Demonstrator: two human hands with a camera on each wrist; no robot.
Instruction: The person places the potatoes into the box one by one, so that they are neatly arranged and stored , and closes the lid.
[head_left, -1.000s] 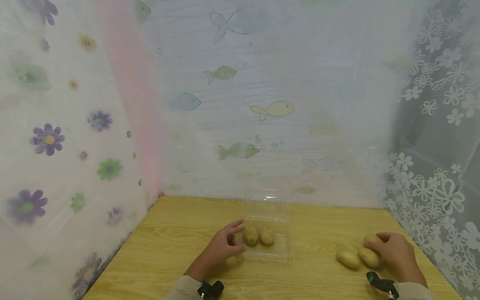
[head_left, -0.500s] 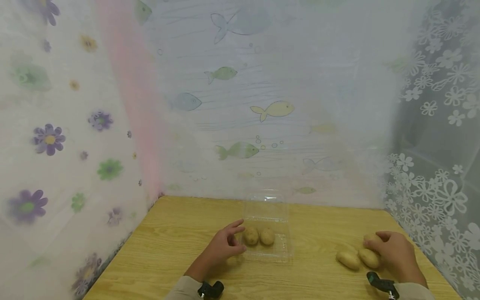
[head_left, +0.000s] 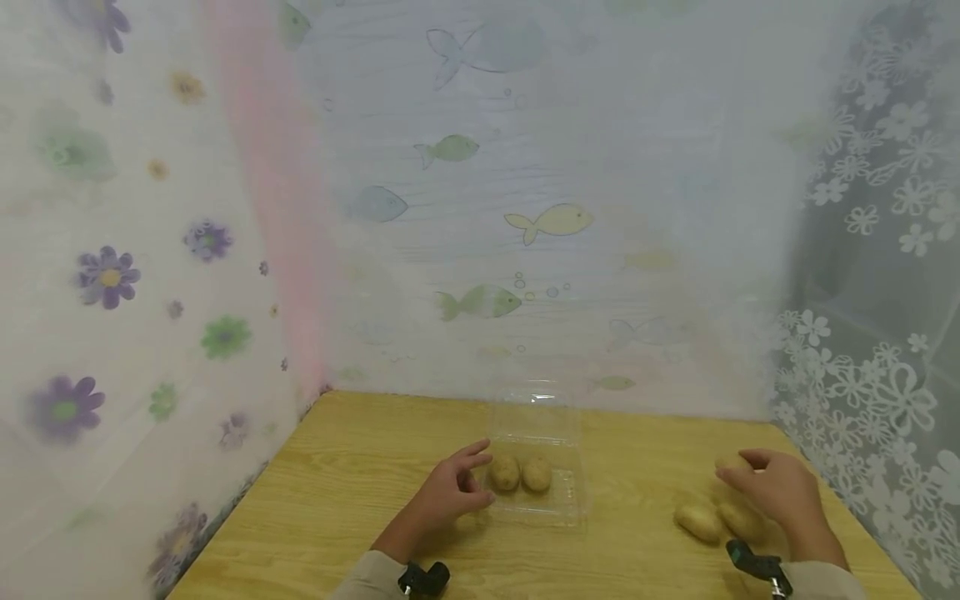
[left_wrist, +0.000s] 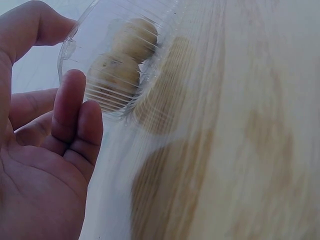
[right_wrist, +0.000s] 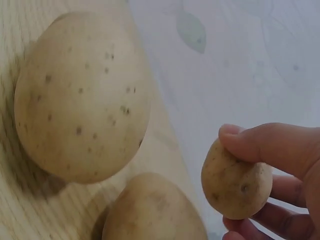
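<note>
A clear plastic clamshell container [head_left: 566,498] sits with its lid [head_left: 534,419] raised at the back, and two potatoes [head_left: 504,473] lie side by side in its left half. My left hand [head_left: 444,492] touches its left end, thumb and fingertips spread along the rim; in the left wrist view the fingers [left_wrist: 70,102] are loosely bent by the ribbed wall. On the right side, my right hand [head_left: 783,493] pinches a potato [right_wrist: 235,185] between thumb and fingers, above two more potatoes. One of those, a spotted potato [right_wrist: 82,97], looms large in the right wrist view.
Next to the spotted potato is another loose potato [right_wrist: 155,212]. The wood-grain table [head_left: 630,467] ends at a fish-print sheet [head_left: 555,220] behind, with a flowered sheet [head_left: 225,336] on the left. Dark wrist camera mounts [head_left: 425,578] sit at both cuffs.
My right hand has raised its potato slightly up and to the left, away from the other two. The left hand stays at the container.
</note>
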